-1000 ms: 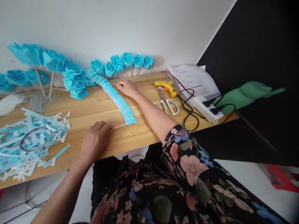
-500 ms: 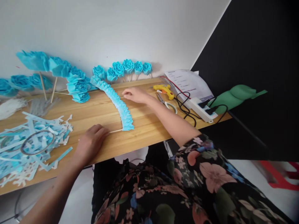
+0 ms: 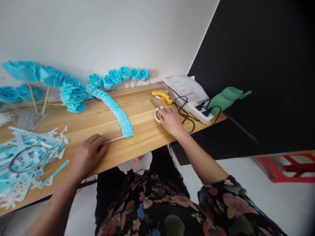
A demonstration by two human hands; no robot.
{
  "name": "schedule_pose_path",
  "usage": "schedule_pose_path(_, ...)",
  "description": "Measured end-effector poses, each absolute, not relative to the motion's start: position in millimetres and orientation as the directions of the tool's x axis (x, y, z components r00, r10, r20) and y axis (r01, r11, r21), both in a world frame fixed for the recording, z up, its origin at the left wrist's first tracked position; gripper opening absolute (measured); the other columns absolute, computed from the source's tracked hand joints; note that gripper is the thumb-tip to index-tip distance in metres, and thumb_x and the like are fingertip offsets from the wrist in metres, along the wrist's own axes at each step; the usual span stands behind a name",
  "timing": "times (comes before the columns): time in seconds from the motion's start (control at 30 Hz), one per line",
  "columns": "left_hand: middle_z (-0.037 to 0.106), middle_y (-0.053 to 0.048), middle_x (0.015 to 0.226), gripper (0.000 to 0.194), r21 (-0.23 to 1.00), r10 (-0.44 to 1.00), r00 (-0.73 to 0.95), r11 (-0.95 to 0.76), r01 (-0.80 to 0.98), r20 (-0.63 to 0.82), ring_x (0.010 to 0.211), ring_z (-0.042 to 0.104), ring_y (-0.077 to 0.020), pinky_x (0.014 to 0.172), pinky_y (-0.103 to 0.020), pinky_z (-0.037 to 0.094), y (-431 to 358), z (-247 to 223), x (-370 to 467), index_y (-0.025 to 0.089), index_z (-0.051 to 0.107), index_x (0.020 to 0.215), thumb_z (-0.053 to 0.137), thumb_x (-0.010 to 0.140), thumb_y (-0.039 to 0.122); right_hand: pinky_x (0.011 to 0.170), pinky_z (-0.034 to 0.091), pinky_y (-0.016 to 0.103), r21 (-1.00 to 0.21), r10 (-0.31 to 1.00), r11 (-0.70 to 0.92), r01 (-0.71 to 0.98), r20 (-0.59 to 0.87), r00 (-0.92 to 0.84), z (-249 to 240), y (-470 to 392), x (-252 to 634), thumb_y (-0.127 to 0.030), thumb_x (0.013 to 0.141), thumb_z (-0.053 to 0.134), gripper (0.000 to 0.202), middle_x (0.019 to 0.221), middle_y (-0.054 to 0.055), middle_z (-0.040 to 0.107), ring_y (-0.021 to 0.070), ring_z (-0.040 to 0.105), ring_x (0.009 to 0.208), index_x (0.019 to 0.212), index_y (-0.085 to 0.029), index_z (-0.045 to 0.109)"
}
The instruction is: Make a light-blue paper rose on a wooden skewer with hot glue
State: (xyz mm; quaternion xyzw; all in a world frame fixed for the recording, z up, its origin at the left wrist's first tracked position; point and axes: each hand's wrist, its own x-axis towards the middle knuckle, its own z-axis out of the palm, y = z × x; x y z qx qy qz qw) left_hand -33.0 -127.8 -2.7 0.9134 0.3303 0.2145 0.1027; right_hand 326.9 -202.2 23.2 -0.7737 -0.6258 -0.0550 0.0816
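Observation:
My left hand rests near the front edge of the table, fingers closed on a thin wooden stick. The stick's other end meets the near end of a ruffled blue crepe-paper strip, which curves back across the tabletop. My right hand is on the scissors, its fingers curled at the white handle loops; part of the handles is hidden under the hand. Just behind them lies a yellow glue gun.
Blue paper flowers on sticks stand along the wall. Paper scraps and a ring of tape lie at left. A power strip with black cables, printed sheets and a green roll sit at right.
My right hand has moved from beside the strip, rightward and nearer to me, onto the scissors. The left hand still holds the stick. The view has turned slightly right.

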Motion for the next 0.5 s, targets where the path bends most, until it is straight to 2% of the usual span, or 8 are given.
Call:
schedule_pose_path(0.13,0.068,-0.006,0.095,0.025,0.33,0.648,0.689,-0.76,0.56,0.324,0.086,0.066,-0.0202,0.076,-0.031,0.051,-126,-4,-34,0.021,0.067,0.098,0.046,0.101,0.034,0.098,0.047,0.042,-0.063,0.977,-0.127,0.99,0.162,0.136,24,-192,319,-0.012,0.096,0.045,0.043,0.127,0.013,0.069,0.0311,0.062,0.111,0.133,-0.021,0.066)
schedule_pose_path(0.27,0.067,-0.005,0.093,0.024,0.344,0.648,0.686,-0.759,0.552,0.33,0.085,0.065,-0.0202,0.076,-0.031,0.05,-125,-4,-34,0.021,0.066,0.097,0.048,0.101,0.035,0.098,0.045,0.037,-0.132,0.98,-0.053,0.99,0.182,0.077,24,-157,319,-0.008,0.095,0.046,0.044,0.128,0.012,0.069,0.0285,0.063,0.115,0.133,-0.018,0.065)
schedule_pose_path(0.4,0.067,-0.005,0.093,0.022,0.357,0.644,0.688,-0.762,0.54,0.335,0.085,0.065,-0.0209,0.076,-0.032,0.051,-125,-4,-35,0.022,0.066,0.096,0.049,0.1,0.036,0.097,0.045,0.036,-0.198,0.979,-0.053,0.979,0.183,0.09,27,-111,327,-0.017,0.098,0.051,0.032,0.126,0.015,0.069,0.0284,0.063,0.116,0.125,-0.016,0.07)
schedule_pose_path(0.5,0.067,-0.005,0.094,0.022,0.358,0.645,0.687,-0.762,0.54,0.336,0.084,0.066,-0.0206,0.075,-0.032,0.051,-124,-6,-37,0.022,0.066,0.095,0.05,0.1,0.036,0.1,0.043,0.039,-0.172,0.952,-0.097,0.98,0.272,0.142,34,-99,345,-0.022,0.1,0.05,0.032,0.124,0.017,0.07,0.0303,0.061,0.118,0.123,-0.015,0.071)
